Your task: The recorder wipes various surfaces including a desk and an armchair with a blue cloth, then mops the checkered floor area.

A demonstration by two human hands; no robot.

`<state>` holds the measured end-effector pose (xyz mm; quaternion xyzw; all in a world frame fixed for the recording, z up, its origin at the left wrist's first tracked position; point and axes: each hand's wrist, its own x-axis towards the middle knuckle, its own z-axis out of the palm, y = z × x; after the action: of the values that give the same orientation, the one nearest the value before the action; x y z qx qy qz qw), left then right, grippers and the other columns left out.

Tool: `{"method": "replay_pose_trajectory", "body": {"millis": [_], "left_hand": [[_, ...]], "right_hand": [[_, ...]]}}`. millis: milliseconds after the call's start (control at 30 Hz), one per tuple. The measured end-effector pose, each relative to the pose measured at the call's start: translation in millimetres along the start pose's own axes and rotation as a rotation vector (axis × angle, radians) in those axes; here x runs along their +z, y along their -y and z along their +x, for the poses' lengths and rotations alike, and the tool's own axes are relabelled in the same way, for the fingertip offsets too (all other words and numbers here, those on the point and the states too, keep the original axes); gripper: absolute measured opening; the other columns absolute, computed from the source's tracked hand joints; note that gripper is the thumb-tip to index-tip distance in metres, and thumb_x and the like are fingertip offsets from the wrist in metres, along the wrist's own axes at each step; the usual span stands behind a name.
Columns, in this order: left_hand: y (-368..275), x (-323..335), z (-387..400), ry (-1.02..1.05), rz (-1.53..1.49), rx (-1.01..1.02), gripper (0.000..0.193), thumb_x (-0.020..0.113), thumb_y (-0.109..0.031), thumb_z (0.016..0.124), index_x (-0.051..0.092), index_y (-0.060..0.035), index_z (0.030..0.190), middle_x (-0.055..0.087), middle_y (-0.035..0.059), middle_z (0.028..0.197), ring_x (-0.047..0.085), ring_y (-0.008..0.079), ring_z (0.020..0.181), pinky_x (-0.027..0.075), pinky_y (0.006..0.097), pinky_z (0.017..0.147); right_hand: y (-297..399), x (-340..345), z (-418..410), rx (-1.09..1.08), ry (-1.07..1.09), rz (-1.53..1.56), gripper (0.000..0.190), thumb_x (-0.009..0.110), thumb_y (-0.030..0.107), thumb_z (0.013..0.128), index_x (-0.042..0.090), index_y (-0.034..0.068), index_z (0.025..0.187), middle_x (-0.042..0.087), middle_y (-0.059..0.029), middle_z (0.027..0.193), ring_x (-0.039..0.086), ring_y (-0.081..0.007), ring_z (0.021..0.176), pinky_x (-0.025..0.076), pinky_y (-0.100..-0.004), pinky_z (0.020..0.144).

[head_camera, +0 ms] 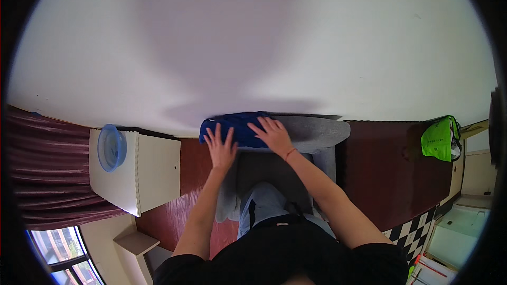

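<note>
A dark blue cloth (243, 126) lies over the left part of the top of a grey upholstered armchair's backrest (317, 132). On the cloth's left end rests my left hand (221, 150), its fingers spread. My right hand (273, 133) is laid on the cloth's right end, fingers apart, with a thin red band around the wrist. Neither hand has its fingers closed around the fabric. Below them is the chair's dark seat (263, 172), with my knee in light jeans against it.
Behind the backrest rises a white wall (376, 67). At left, a blue plastic basin (112, 148) stands on a white cabinet (158, 170) beside a maroon curtain (51, 166). To the right, a bright green bag (437, 140) sits at the far end of a dark brown surface (388, 170).
</note>
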<state>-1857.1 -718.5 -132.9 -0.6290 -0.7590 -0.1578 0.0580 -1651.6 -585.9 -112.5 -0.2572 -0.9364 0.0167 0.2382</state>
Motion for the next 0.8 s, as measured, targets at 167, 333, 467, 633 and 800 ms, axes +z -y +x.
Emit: {"method": "replay_pose_trajectory", "body": {"millis": [167,333,467,633,800], "left_hand": [[-96,13,8,0.074,-0.107,0.058,0.068,0.068,-0.035,0.087,0.041,-0.0256,0.149,0.017,0.0260,0.159,0.013,0.0570,0.143,0.016,0.0695,0.112],[-113,8,15,0.030,-0.321,0.174,0.061,0.067,-0.023,0.089,0.045,-0.0180,0.146,0.025,0.0215,0.157,0.037,0.0446,0.137,0.035,0.0575,0.108],[-96,-16,38,-0.114,-0.334,-0.145,0.054,0.072,-0.017,0.084,0.053,-0.0124,0.134,0.048,0.0163,0.135,0.061,0.0341,0.109,0.051,0.0455,0.087],[-63,-19,60,-0.143,-0.279,-0.205,0.039,0.075,-0.014,0.081,0.059,-0.0131,0.117,0.055,0.0142,0.106,0.064,0.0361,0.087,0.053,0.0461,0.073],[-66,-23,67,0.086,-0.518,-0.245,0.026,0.074,-0.009,0.081,0.058,-0.0083,0.102,0.057,0.0147,0.091,0.066,0.0343,0.078,0.052,0.0458,0.070]], "right_hand": [[-55,-35,-63,0.111,-0.038,-0.146,0.058,0.069,0.032,0.085,0.053,0.030,0.140,0.053,-0.0075,0.137,0.052,-0.0258,0.125,0.042,-0.0416,0.100],[-80,-68,-105,0.244,-0.100,-0.217,0.059,0.071,0.028,0.083,0.053,0.031,0.140,0.054,-0.0082,0.135,0.051,-0.0269,0.126,0.042,-0.0429,0.101],[-83,-82,-94,0.408,-0.206,-0.100,0.053,0.071,0.026,0.085,0.056,0.022,0.135,0.059,-0.0094,0.117,0.055,-0.0303,0.110,0.045,-0.0460,0.091],[-85,-76,-66,0.619,-0.294,0.176,0.038,0.068,0.021,0.088,0.060,0.009,0.123,0.059,-0.0111,0.094,0.055,-0.0322,0.091,0.047,-0.0442,0.077],[-97,-74,-69,0.434,-0.108,0.061,0.017,0.065,0.016,0.090,0.057,0.006,0.102,0.061,-0.0134,0.087,0.061,-0.0329,0.085,0.049,-0.0438,0.072]]}}
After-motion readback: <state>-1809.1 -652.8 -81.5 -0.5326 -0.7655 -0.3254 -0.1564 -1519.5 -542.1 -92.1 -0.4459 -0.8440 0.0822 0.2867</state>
